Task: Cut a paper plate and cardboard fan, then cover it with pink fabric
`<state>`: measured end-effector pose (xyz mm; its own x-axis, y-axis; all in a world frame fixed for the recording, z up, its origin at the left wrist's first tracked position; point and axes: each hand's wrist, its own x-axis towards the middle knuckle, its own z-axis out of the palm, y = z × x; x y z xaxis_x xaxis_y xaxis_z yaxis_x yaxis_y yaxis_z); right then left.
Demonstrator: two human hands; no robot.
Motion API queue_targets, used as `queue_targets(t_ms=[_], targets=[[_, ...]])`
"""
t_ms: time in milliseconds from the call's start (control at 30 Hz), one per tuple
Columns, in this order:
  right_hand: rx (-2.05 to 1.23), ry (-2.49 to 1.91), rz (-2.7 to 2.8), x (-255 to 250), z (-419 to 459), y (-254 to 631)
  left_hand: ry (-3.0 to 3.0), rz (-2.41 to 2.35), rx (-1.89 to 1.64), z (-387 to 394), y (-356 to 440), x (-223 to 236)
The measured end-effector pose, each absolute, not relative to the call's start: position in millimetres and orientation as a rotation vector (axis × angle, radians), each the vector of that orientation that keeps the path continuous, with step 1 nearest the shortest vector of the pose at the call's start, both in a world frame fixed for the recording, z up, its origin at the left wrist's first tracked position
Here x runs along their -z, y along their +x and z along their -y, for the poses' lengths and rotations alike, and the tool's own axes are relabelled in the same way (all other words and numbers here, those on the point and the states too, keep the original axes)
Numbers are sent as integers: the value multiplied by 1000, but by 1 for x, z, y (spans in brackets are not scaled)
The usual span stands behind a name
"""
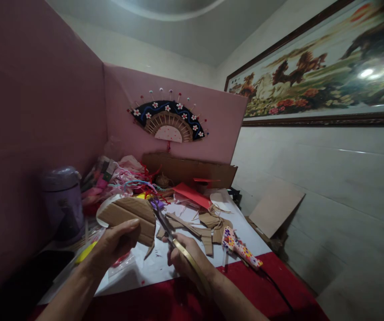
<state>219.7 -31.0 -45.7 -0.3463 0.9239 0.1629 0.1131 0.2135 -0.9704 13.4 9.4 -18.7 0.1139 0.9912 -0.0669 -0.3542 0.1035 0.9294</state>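
Note:
My left hand (pixel 120 240) grips a piece of brown cardboard (pixel 121 214) with a rounded outline, thumb on top, raised above the table. White paper shows along the cardboard's left edge, and a thin strip hangs at its lower right. In my right hand (pixel 188 256) is a pair of scissors (pixel 165 225) with a gold-coloured handle. The scissors' blades point up and left, close to the right edge of the cardboard. Whether they touch it, I cannot tell. Several cardboard scraps (pixel 207 240) lie on the white sheet beyond my right hand.
A glue gun (pixel 240 247) with a flowered pattern lies right, its cord running off the front. Red paper (pixel 192 195), a ball of twine (pixel 162 180) and a heap of pink materials (pixel 125 174) are behind. A purple flask (pixel 63 203) stands left. A decorated fan (pixel 168 120) hangs on the pink panel.

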Motion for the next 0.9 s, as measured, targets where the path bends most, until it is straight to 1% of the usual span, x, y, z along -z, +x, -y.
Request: queue_targets(t_ms=[167,400,533,633,700,900], targets=[[-1147,-1011,1645,40,36,223,877,-898,-1282,-7,16,13],[-1157,-990,1718,26,40,221,967,-876,-1205,-11,12,21],[-1306,-962,1614,26,45,219,890,-891,-1232,-11,12,17],[-1479,-972,1593,28,52,222,841,-882,-1330,-11,13,12],[-1523,-1000,1598,27,56,224,844,-884,-1363,-11,13,10],[-1451,-989,1606,3,54,229,1016,-981,-1143,-7,13,16]])
